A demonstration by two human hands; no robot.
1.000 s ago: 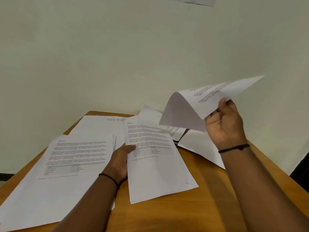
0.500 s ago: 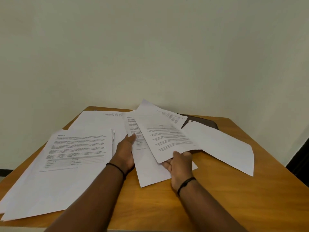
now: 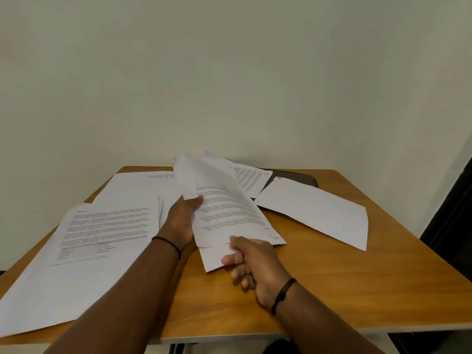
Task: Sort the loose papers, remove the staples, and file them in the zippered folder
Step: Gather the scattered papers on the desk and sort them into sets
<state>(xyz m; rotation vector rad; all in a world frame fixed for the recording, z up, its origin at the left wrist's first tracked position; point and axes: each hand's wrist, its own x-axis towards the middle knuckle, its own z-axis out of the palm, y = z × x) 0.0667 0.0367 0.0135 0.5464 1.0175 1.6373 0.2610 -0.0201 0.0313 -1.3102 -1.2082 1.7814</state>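
Observation:
Printed white papers are spread over a wooden table [image 3: 344,290]. In the middle, a small bundle of sheets [image 3: 229,213] is held between both hands. My left hand [image 3: 182,218] grips its left edge, thumb on top, and the top sheets curl upward there. My right hand [image 3: 251,261] pinches the bundle's near corner. A large stack of printed pages [image 3: 102,231] lies at the left. One blank sheet [image 3: 316,213] lies at the right. The dark zippered folder [image 3: 296,177] sits at the back, mostly hidden under papers.
More sheets [image 3: 250,177] lie at the back against the plain wall. The table's near edge runs just below my forearms. A dark vertical strip [image 3: 454,213] stands at the far right.
My right hand brought its raised sheet down onto the middle pages and slid back to their near corner. My left hand moved from resting on the pages to lifting their left edge.

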